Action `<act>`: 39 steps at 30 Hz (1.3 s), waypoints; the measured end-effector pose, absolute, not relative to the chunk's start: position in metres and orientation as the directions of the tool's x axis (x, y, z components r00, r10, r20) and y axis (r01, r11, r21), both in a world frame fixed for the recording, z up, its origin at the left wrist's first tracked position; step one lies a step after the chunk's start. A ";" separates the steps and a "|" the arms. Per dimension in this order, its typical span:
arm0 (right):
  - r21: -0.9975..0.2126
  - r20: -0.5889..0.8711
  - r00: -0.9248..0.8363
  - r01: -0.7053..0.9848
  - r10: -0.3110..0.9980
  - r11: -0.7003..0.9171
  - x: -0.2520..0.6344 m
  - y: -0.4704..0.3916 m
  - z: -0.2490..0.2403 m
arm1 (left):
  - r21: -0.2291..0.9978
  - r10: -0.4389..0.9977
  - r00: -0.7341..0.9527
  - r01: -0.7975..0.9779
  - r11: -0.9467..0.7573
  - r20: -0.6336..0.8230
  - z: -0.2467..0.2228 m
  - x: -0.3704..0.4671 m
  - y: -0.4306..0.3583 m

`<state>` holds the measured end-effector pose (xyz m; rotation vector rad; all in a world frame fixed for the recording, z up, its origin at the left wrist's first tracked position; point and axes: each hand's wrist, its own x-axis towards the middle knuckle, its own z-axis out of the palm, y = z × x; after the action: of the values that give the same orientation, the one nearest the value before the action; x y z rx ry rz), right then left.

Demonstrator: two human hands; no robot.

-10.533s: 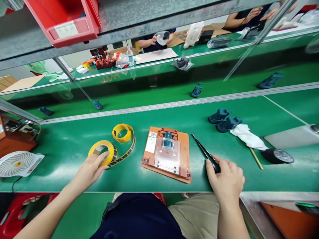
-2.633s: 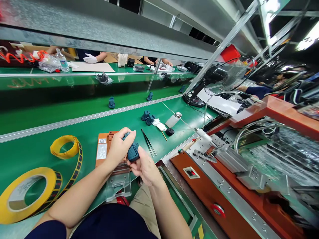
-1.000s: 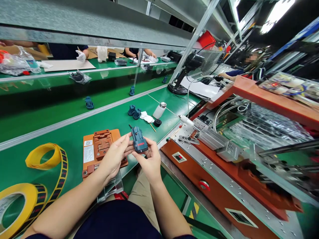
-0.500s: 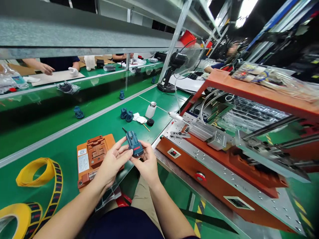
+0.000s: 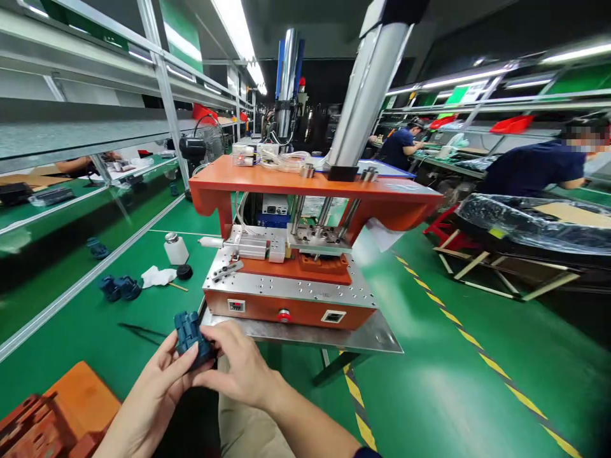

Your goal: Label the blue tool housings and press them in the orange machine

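Orange press [image 5: 286, 299] now central, bench [image 5: 76, 331] left

Green floor [image 5: 429, 369]; bright ceiling lights [image 5: 233, 28]

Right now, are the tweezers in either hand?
No, the tweezers lie on the green bench, while both hands hold the blue part.

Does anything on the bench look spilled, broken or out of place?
Nothing looks spilled or broken. The only untidy thing is the white cloth or tissue, crumpled on the green bench near the bottle.
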<state>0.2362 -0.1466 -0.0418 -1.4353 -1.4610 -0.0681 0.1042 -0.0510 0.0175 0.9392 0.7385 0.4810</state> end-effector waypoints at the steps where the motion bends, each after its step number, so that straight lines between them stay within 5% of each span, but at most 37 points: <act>1: -0.606 0.671 0.301 0.750 0.678 0.266 0.250 -0.159 -0.042 | 0.848 0.631 0.690 -0.049 0.528 -0.354 0.023 0.113 -0.054; 6: -0.502 0.777 0.542 0.840 0.320 -0.204 0.340 -0.239 -0.050 | 0.852 0.490 0.812 0.016 0.524 -0.317 0.028 0.151 -0.062; 10: -0.403 0.845 0.519 0.777 0.131 -0.483 0.391 -0.296 -0.071 | 0.968 0.524 0.834 0.046 0.248 -0.173 -0.005 0.170 -0.056; 13: -0.356 0.865 0.481 0.789 0.142 -0.501 0.402 -0.311 -0.087 | 0.999 0.455 0.889 0.052 -0.010 -0.042 -0.032 0.177 -0.047; 17: -0.342 0.883 0.460 0.767 0.094 -0.543 0.403 -0.303 -0.096 | 0.988 0.272 0.962 0.031 -0.153 0.012 -0.050 0.175 -0.042; 39: -0.218 0.937 0.337 0.773 0.095 -0.597 0.422 -0.303 -0.117 | 0.950 0.298 0.955 0.090 -0.298 0.003 -0.064 0.157 -0.034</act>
<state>0.4223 -0.3032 -0.1165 -1.9324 -0.7592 -1.2910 0.1571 -0.0339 -0.0642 1.8716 0.2830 0.2094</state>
